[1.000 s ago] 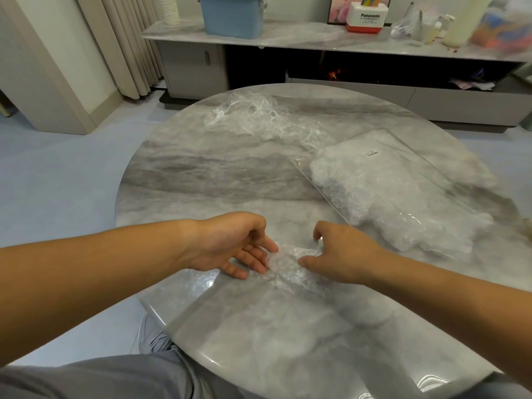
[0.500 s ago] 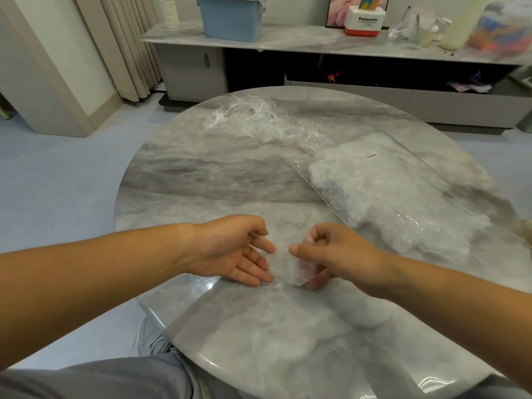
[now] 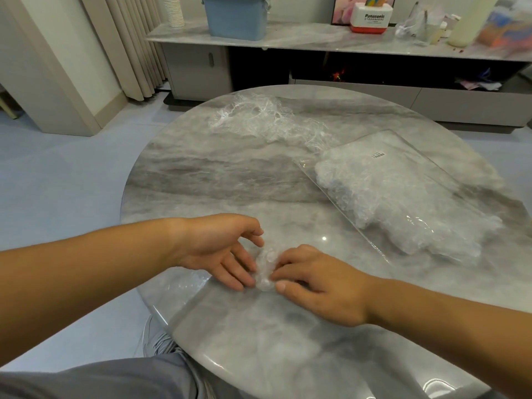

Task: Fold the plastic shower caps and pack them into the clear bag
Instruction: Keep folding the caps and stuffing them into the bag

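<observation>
A small folded clear shower cap lies on the round marble table near its front edge. My left hand touches the cap's left side with straight fingers. My right hand presses the cap's right side with its fingertips, thumb alongside. The clear bag lies to the right, stuffed with several folded caps, its mouth toward me. A loose pile of unfolded shower caps sits at the table's far side.
Behind the table runs a low marble-topped cabinet carrying a blue bin, a Panasonic box and clutter. Curtains hang at the left. My grey trouser leg shows below the table's near edge.
The cap was lifted slightly and folded smaller between both hands, then set back on the table. Both hands now press it flat, closer together than before.
</observation>
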